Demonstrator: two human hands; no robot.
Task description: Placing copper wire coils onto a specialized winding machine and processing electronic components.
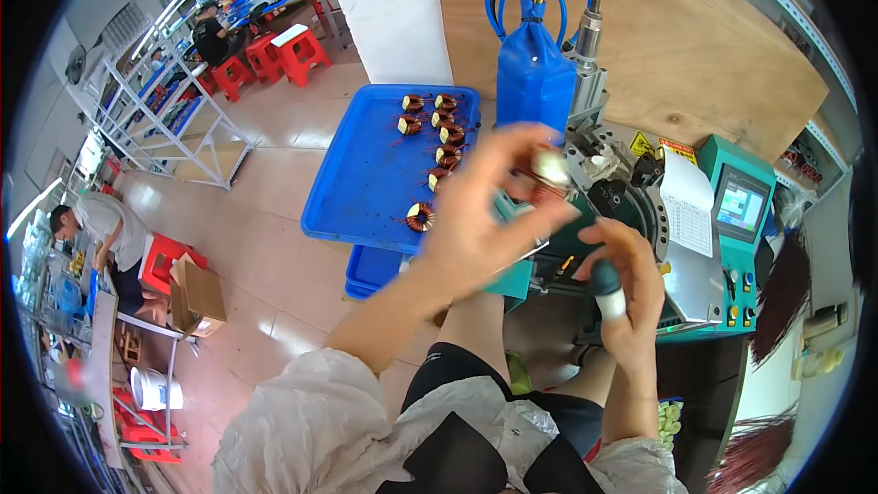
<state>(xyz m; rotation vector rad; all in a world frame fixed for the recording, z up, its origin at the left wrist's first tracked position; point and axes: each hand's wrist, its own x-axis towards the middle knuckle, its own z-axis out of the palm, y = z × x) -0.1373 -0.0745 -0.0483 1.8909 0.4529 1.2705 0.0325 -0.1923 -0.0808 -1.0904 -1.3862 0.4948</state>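
My left hand (485,210) is raised in front of the machine, its fingertips pinching a small pale ring-shaped core (551,167). My right hand (624,288) hovers lower right, fingers curled, with a blue and white cot on one fingertip; it holds nothing that I can make out. Behind my left hand a blue tray (366,174) carries several copper-wound toroid coils (421,216). The grey winding machine (631,192) stands just beyond both hands.
A blue pouch with blue hoses (532,73) rises above the machine. A green control box with a screen (741,210) stands at right, copper wire bundles (782,284) beside it. Red stools (297,50), white racks and a bent-over person (96,229) are at left.
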